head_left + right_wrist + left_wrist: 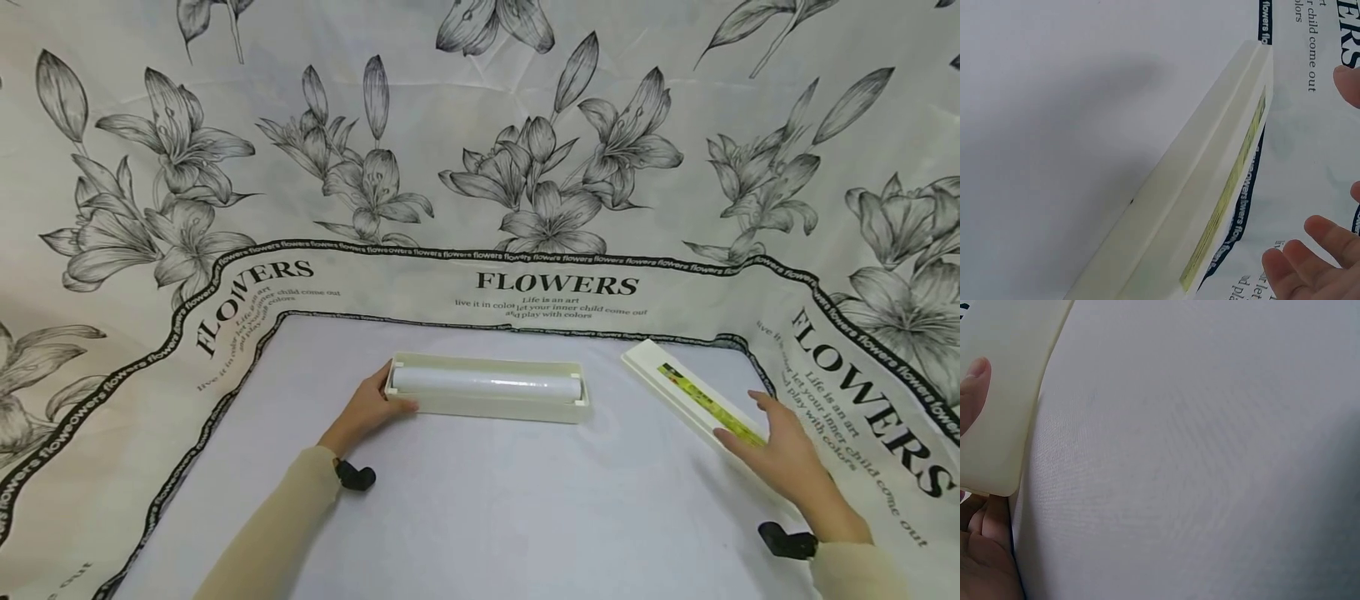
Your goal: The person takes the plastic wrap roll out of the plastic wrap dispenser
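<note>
A long off-white box lies near the table's far side, its top off. Inside it, end to end, lies a shiny white cling film roll. My left hand grips the box's left end, thumb on the front wall and fingers round the end. The left wrist view shows that thumb against the box wall. To the right, the box's lid, with a yellow-green label, lies at a slant. My right hand hovers beside its near end, fingers spread; the right wrist view shows a gap between the fingers and the lid.
A white sheet covers the table. Its border is printed with black edging and the word FLOWERS. Behind hangs a cloth with lily drawings. Black wrist cameras sit on both cuffs.
</note>
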`<state>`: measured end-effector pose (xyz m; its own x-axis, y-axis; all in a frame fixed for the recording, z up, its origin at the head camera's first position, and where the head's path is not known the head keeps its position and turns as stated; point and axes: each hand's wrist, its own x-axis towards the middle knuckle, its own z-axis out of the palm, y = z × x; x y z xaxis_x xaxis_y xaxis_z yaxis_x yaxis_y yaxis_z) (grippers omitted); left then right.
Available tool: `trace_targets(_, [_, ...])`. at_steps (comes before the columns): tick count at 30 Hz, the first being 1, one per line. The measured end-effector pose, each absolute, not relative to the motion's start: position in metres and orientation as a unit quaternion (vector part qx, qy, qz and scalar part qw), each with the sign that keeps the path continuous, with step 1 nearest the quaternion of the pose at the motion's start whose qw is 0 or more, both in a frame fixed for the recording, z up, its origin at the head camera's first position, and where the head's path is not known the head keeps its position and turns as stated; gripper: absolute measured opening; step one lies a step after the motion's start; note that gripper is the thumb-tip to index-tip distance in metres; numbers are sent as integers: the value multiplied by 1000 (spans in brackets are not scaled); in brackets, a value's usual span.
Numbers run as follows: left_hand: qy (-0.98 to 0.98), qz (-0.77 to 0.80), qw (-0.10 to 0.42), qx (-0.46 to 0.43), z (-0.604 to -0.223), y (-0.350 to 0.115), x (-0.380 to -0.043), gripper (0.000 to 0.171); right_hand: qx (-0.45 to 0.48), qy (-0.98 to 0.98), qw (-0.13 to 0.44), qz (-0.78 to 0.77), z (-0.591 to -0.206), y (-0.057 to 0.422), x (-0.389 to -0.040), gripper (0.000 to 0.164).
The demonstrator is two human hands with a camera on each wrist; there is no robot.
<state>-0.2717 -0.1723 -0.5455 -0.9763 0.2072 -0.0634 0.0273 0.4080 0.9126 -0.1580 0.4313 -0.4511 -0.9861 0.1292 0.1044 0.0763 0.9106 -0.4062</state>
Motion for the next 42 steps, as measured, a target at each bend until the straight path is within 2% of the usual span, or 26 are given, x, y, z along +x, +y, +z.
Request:
trace_targets(15, [840, 532, 77, 68, -548, -172, -272, 110, 33, -971, 22, 236, -442, 369, -186, 99])
trace_targets(25, [842, 530, 77, 69, -547, -172, -271, 109, 72, -965, -5, 253, -450, 326, -212, 98])
trace_targets(42, [834, 541, 76, 71, -551, -175, -274, 108, 135, -955, -7, 263, -452, 273, -243, 71])
